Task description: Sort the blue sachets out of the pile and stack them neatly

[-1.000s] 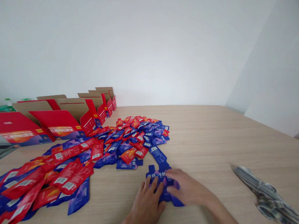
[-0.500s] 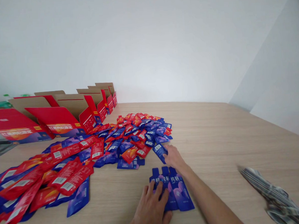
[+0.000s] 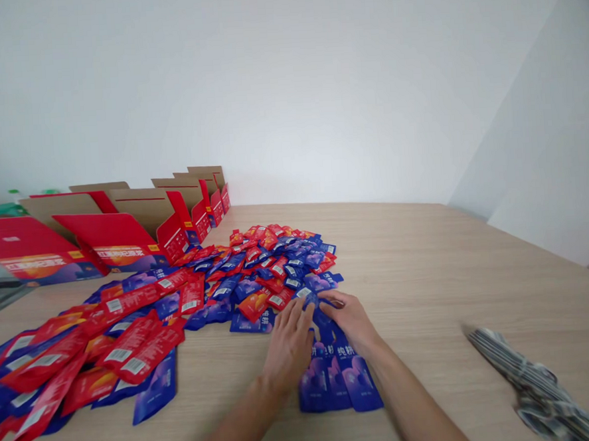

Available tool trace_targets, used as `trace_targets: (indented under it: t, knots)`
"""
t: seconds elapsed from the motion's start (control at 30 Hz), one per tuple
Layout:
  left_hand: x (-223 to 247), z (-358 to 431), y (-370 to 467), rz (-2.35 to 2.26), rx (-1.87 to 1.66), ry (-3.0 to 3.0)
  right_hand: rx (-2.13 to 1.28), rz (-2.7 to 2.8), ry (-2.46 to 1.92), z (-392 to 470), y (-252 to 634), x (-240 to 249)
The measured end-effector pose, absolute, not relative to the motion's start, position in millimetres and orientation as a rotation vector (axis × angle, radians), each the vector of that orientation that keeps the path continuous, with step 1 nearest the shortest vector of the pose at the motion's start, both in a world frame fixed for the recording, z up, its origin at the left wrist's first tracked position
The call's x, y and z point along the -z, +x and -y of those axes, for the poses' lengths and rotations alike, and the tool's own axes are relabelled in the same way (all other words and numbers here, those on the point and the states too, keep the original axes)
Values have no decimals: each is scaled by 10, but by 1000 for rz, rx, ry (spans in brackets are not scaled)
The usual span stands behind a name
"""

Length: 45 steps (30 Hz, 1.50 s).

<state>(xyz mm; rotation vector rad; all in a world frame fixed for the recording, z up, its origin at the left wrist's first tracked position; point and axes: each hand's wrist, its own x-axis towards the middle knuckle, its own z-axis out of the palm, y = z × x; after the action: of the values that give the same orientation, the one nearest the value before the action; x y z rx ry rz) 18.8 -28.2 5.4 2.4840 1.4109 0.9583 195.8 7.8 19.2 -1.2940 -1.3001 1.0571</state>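
Between my two hands is a blue pouch (image 3: 321, 316), tilted, with its barcode end toward the pile. My right hand (image 3: 349, 317) pinches its right side. At the pouch's left edge are the fingers of my left hand (image 3: 290, 340), closed on it, with the thumb hidden. Just below, three blue pouches (image 3: 338, 377) lie side by side and overlapping, their printed fronts up. The left hand covers part of their upper left. Beyond the hands lies a heap of small red and blue pouches (image 3: 277, 261).
Longer red and blue pouches (image 3: 127, 337) are piled on the left of the wooden table (image 3: 427, 272). Open red cartons (image 3: 121, 241) stand in a row behind them. On the right lies a striped cloth-like bundle (image 3: 528, 372), partly blurred. A white wall rises behind the table.
My left hand has moved up from the three laid pouches to the single blue pouch. My right hand has drawn that pouch slightly toward me, away from the heap.
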Motion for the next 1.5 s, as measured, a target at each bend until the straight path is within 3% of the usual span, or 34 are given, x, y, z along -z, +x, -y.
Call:
trace_targets:
  t: [0.17, 0.4, 0.57, 0.83, 1.1, 1.3, 1.5]
  knots:
    - [1, 95, 90, -1338, -1114, 2287, -1365, 1159, -1122, 149, 1873, -254]
    - [-89, 127, 27, -1031, -915, 1481, -1157, 1364, -1130, 162, 1956, -340]
    - [-96, 183, 44, -819, -791, 1302, -1006, 1353, -1324, 106, 1908, -289]
    - [-167, 146, -111, -904, -938, 1188, -1188, 1431, -1326, 147, 1718, -217]
    - [15, 111, -412, -1205, -535, 1464, -773, 2206, -1394, 349, 2081, -448]
    - [-92, 306, -311, -1655, -523, 2056, -844, 2500, -1539, 611, 2222, -575]
    - [57, 643, -352, -1024, -351, 2687, -869, 2573, -1474, 951, 2315, -329]
